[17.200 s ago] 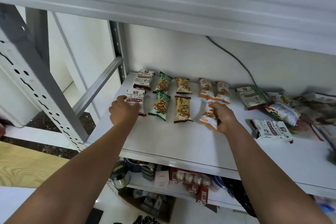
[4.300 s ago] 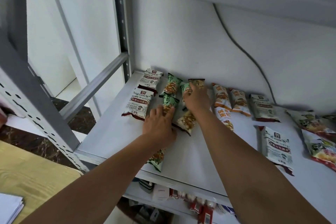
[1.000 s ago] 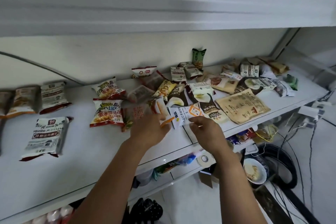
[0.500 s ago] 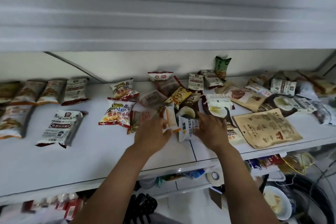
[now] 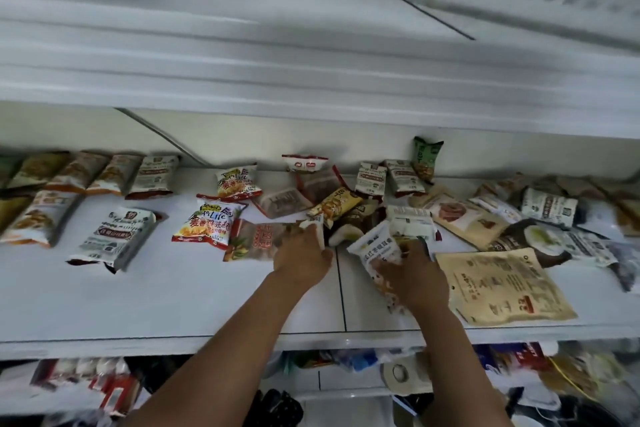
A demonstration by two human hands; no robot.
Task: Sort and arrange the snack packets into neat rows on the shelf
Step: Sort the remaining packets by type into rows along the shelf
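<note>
Reaching over the white shelf [image 5: 173, 295], both hands work at the near edge of a loose heap of packets. The left hand [image 5: 302, 258] has its fingers [image 5: 311, 236] closed on a small white packet [image 5: 316, 224], of which only the top edge shows above the knuckles. The right hand [image 5: 414, 276] lies over a white pouch [image 5: 375, 246] and seems to grip it, fingers curled down on its upper part; the pouch's lower end is hidden under the palm, and motion blur smears its print.

Just left of the left fingers lies a clear-fronted red packet [image 5: 254, 241], partly covered by that hand. Farther left sit two yellow-and-red chip bags [image 5: 206, 222], one behind the other, then a lone white-and-maroon packet [image 5: 116, 236]. Beyond that, rows of packets [image 5: 69, 173] run off the frame's left edge, the outermost ones cut off.

Right of the right fingers a large tan pouch [image 5: 498, 288] lies flat by the shelf's front lip. Behind both hands the heap [image 5: 346, 204] overlaps so much that single packets are hard to separate; a green packet [image 5: 426, 158] leans against the back wall. The far right end is blurred and cut off. Below the shelf, the clutter is too blurred to identify.
</note>
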